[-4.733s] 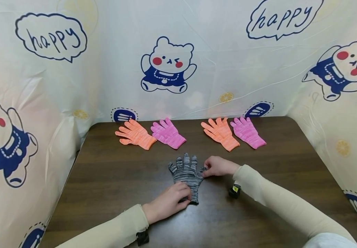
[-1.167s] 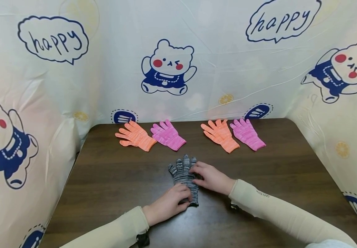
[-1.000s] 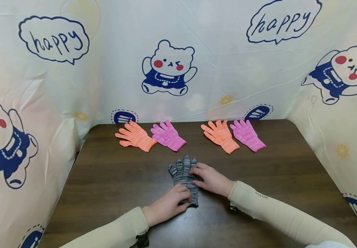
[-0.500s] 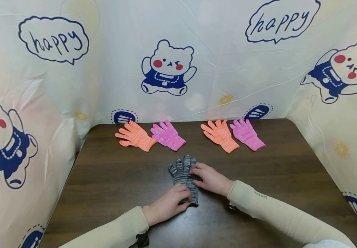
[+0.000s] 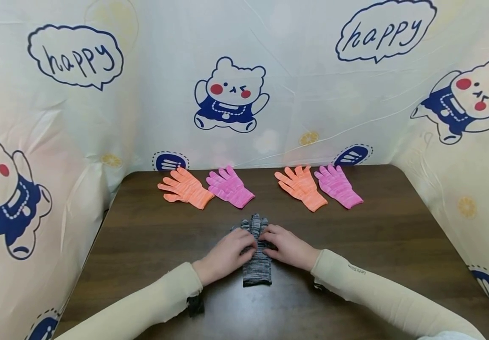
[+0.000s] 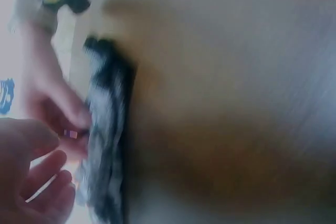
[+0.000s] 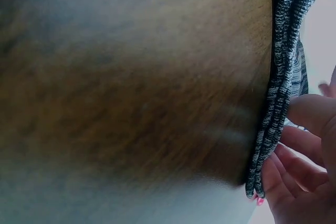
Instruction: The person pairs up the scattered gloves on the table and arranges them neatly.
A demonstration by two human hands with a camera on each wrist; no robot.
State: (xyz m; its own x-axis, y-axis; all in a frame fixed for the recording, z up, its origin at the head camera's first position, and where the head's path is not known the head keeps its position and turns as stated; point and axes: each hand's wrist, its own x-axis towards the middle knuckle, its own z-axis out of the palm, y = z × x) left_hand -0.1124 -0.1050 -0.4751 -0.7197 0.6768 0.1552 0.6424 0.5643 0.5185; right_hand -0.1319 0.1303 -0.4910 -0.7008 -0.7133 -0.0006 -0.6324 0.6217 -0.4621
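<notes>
A grey-and-black knitted glove (image 5: 258,271) lies on the table, cuff toward the person and fingertips pointing away. Its right side is folded inward. The right hand (image 5: 292,246) rests thumb and fingertips on this folded side; the right wrist view shows them against the glove's edge (image 7: 273,103). Over the glove's left side is the left hand (image 5: 226,255), covering its outer finger. In the left wrist view the left hand's fingers (image 6: 47,182) are loosely bent beside the glove (image 6: 107,129), with nothing seen between them; that view is blurred.
Along the back edge of the brown table (image 5: 150,274) lie an orange glove (image 5: 186,187) and a pink glove (image 5: 230,186) at left. Another orange glove (image 5: 302,188) and pink glove (image 5: 339,186) lie at right. A printed curtain (image 5: 244,28) surrounds the table.
The right hand moved left earlier, folding the glove's right outer finger inward, and has stayed there. The left hand has just moved from the cuff up to the glove's left side, uncovering the cuff.
</notes>
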